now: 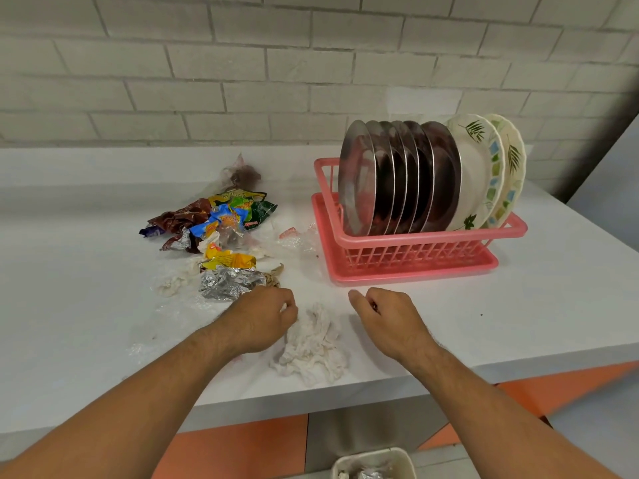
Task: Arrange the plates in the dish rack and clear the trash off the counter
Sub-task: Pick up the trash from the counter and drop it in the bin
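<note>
Pink plastic dish rack (415, 236), set on a matching drip tray (415, 274), right side of the white counter (553, 305). It holds a row of steel plates (397, 174) on edge and, at the right end, two white leaf-patterned plates (484, 167) leaning on them. No plate lies loose on the counter, so the racking part reads as complete and the trash step is in hand. Trash lies left of the rack, apart from it: a clear bag with dark contents (238, 172) at the back, a heap of coloured snack wrappers (221, 219), crumpled foil (230, 283), and thin clear film spread about. A crumpled white tissue wad (311, 344) lies nearest the counter's front edge, between the two hands. Left hand (262, 318): fingers curled at the wad's upper left edge, touching or just beside it; whether they pinch it cannot be told. Right hand (387, 318): just beside the wad on its right, fingers loosely curled under, thumb out, nothing seen in it. A cream bin (366, 453) stands below the counter edge with foil and paper already inside. The next move likely calls for gathering the wad in both hands and dropping it straight down into the bin, then returning for foil, wrappers and the light film, which may cling or slide.
</note>
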`<state>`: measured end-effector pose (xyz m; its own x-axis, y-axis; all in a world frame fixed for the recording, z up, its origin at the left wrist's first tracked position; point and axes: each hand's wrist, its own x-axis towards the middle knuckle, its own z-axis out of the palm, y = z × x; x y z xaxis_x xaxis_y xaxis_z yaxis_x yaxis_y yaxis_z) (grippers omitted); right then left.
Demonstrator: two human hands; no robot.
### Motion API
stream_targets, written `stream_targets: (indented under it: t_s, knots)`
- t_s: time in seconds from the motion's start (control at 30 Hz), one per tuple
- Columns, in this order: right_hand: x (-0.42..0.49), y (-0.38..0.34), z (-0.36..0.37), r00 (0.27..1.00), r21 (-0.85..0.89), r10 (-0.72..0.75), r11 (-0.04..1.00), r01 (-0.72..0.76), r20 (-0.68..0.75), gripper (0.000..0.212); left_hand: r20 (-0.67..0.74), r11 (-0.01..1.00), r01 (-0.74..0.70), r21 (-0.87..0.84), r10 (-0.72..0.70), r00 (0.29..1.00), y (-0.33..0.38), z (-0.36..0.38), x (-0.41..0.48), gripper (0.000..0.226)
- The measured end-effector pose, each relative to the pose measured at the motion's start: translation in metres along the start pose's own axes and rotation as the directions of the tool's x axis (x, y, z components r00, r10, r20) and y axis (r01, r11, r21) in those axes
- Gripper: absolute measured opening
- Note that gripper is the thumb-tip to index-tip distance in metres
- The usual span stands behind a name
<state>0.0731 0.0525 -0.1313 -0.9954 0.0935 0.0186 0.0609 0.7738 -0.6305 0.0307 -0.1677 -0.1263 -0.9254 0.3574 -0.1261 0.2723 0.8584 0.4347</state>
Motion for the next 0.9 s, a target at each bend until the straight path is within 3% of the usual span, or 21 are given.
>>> stream_targets:
  t_s: [0.1,0.2,0.4,0.53,0.67,0.9]
  knots:
    - [-0.001,-0.001,0.0,0.998,-0.088,-0.002,0.996,0.008,0.067,0.051,-0.011,1.0,0.02,-0.023,-0.02,1.0,0.001,0.003,0.001,0.032]
    - [-0.004,0.001,-0.002,0.992,-0.095,0.013,0.995,-0.001,0.125,0.033,-0.001,1.0,0.008,-0.007,-0.008,1.0,0.004,0.005,0.002,0.033]
    - [-0.007,0.002,-0.008,0.98,-0.066,-0.002,0.998,0.016,0.198,0.046,0.009,0.997,0.072,-0.038,-0.071,0.997,0.006,0.005,0.001,0.037]
    - [-0.01,0.0,-0.01,0.986,-0.046,-0.029,0.998,0.037,0.166,0.039,0.112,0.988,0.135,-0.078,-0.126,0.986,0.003,0.007,0.005,0.021]
    - [-0.012,0.003,-0.011,0.987,-0.074,-0.03,0.996,0.042,0.155,0.038,0.134,0.991,0.107,-0.081,-0.096,0.986,0.001,0.008,0.006,0.015]
    - [-0.012,0.004,-0.015,0.988,-0.122,-0.051,0.99,0.069,0.145,0.038,-0.055,0.983,0.029,-0.181,-0.039,0.998,0.016,-0.02,0.006,0.005]
